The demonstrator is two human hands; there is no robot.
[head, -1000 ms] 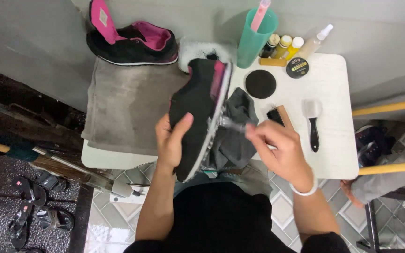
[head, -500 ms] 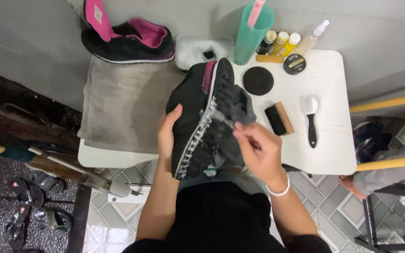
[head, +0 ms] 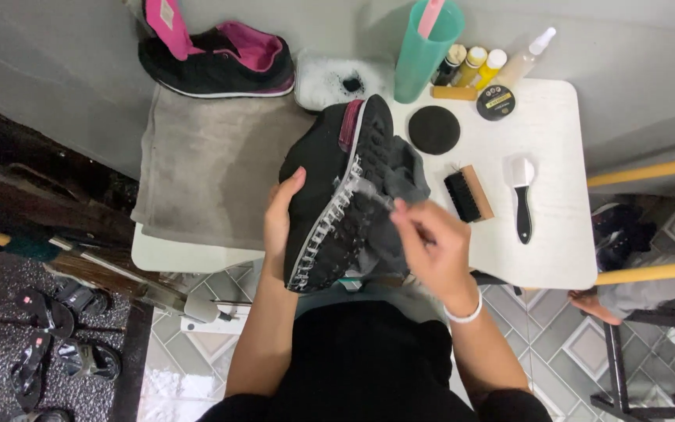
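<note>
My left hand [head: 279, 219] grips a black sneaker [head: 330, 180] with pink lining, turned so its treaded sole faces up and to the right. My right hand [head: 431, 246] is closed on a small brush whose bristles press on the soapy sole; the brush itself is mostly hidden by my fingers. A dark grey cloth [head: 408, 176] lies under the shoe's right side. The matching black and pink sneaker [head: 220, 59] rests at the back left on a grey towel [head: 205, 172].
On the white table [head: 564, 234] lie a wooden brush [head: 469, 194], a white-headed black-handled brush [head: 522, 199], a black round sponge [head: 433, 130], a tin [head: 495, 102], small bottles [head: 474, 66], a teal cup [head: 425, 47] and a foamy bowl [head: 337, 78]. Sandals [head: 48, 328] are on the floor at left.
The shoe has turned over so its sole faces up. My right hand moved in from the right side onto the sole, scrubbing it.
</note>
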